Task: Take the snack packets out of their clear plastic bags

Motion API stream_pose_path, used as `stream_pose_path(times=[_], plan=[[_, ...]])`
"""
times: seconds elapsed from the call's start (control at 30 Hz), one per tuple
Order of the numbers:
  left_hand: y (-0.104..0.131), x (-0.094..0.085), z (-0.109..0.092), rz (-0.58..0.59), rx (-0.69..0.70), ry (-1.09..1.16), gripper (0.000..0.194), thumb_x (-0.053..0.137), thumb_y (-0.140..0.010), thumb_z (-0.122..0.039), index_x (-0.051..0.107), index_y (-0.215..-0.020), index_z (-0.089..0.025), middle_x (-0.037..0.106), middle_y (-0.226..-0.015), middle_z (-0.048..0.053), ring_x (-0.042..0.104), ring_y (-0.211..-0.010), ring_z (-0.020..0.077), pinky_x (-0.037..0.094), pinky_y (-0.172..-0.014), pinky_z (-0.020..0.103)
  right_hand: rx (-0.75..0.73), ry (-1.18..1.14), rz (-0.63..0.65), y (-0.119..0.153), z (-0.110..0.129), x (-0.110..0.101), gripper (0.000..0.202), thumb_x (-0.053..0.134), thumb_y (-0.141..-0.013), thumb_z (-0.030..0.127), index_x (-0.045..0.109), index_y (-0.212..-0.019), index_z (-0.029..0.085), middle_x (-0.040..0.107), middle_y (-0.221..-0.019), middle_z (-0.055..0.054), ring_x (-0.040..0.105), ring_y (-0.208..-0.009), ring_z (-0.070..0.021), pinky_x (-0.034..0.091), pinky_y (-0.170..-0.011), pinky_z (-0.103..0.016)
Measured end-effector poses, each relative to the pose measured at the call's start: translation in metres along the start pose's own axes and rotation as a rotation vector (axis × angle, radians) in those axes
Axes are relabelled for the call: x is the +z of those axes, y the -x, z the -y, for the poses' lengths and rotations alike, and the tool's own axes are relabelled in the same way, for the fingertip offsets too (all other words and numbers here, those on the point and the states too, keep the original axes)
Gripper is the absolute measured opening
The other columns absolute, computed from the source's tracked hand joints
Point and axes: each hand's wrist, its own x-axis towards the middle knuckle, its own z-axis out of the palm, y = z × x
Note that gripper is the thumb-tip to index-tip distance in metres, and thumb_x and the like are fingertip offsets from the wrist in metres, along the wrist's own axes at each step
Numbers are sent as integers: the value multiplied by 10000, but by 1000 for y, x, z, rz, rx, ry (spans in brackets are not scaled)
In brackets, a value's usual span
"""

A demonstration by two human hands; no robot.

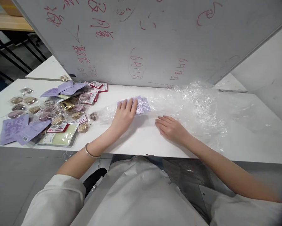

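Observation:
My left hand (124, 115) is over a pale purple packet (142, 105), with its fingers bent across the top and its thumb hidden beneath. Clear, crinkled plastic film surrounds the packet and spreads to both sides of it. To the right, my right hand (172, 128) rests low over the white table with its fingers extended, beside the near edge of the large heap of clear plastic film (199, 106). Nothing shows in its grasp. Just left of the film is a small dark wrapped piece (93, 116).
On the left lies a pile of wrapped round cookies (58, 120), purple packets (14, 128), a green packet (67, 133) and red-and-white packs (102, 87). A whiteboard (155, 40) with red writing stands along the table's back. The white table's (122, 147) front edge is near my body.

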Motion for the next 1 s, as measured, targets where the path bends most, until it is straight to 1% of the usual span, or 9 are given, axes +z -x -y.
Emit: stream_pose_path(times=[0.1,0.23,0.4,0.53,0.63,0.73,0.87,0.93,1.0], plan=[[0,-15,-4,-95,7,8,520,276,-1026,-144,321,-1544,-139,454,-1517,237,361,-1458,391,309,-1153,640,173,74,-138,-6,14,-14,231,543,-949,253,697,-1122,254,736,-1165,-98,645,-1198,-300,513,-1019,-509],[0,-23,-22,-137,94,54,552,340,-1036,-194,258,-1581,-224,417,-1568,172,263,-1504,374,238,-1193,677,478,53,-300,-34,33,-30,569,516,-934,275,432,-1491,193,544,-1456,-180,454,-1385,-418,429,-1065,-623],[-2,-20,-31,-196,117,9,558,365,-1037,-190,263,-1581,-261,409,-1580,130,232,-1507,355,247,-1202,675,589,-540,-223,-68,32,-40,709,373,-918,181,194,-1603,226,619,-1381,-124,630,-1182,-302,552,-941,-467],[-8,-13,-25,-352,193,-53,542,422,-1021,-152,333,-1550,-230,447,-1553,128,187,-1508,345,234,-1219,646,448,-1248,-185,-77,34,-52,627,449,-928,323,355,-1538,212,609,-1390,-119,613,-1222,-300,535,-984,-495],[-15,-6,-24,-462,386,-61,480,487,-1008,-159,432,-1483,-201,498,-1520,102,181,-1511,299,207,-1260,546,616,-1590,-291,-82,38,-52,504,625,-876,457,592,-1340,263,672,-1306,-75,633,-1196,-293,513,-1023,-492],[-21,1,-24,-488,453,-13,424,531,-993,-164,512,-1415,-205,493,-1525,91,178,-1518,258,179,-1280,466,811,-1692,-449,-86,38,-43,428,799,-752,467,706,-1117,264,740,-1152,-49,656,-1162,-276,503,-1041,-463],[-24,6,-14,-589,318,142,528,478,-988,-94,449,-1476,-293,427,-1575,78,185,-1527,256,156,-1267,528,871,-1693,-575,-85,32,-40,390,854,-690,477,728,-982,251,767,-1033,-40,688,-1095,-273,540,-984,-459],[-25,5,-7,-646,207,336,584,423,-984,-69,378,-1524,-289,417,-1583,86,264,-1516,236,220,-1252,504,896,-1694,-617,-83,28,-43,366,864,-683,466,730,-949,252,771,-986,-27,704,-1052,-262,562,-951,-434],[-27,1,-6,-662,50,603,560,445,-965,-91,423,-1500,-258,487,-1535,96,407,-1455,228,333,-1207,444,915,-1731,-621,-81,24,-44,366,874,-669,459,732,-936,251,771,-961,-19,711,-1024,-252,576,-929,-408]])
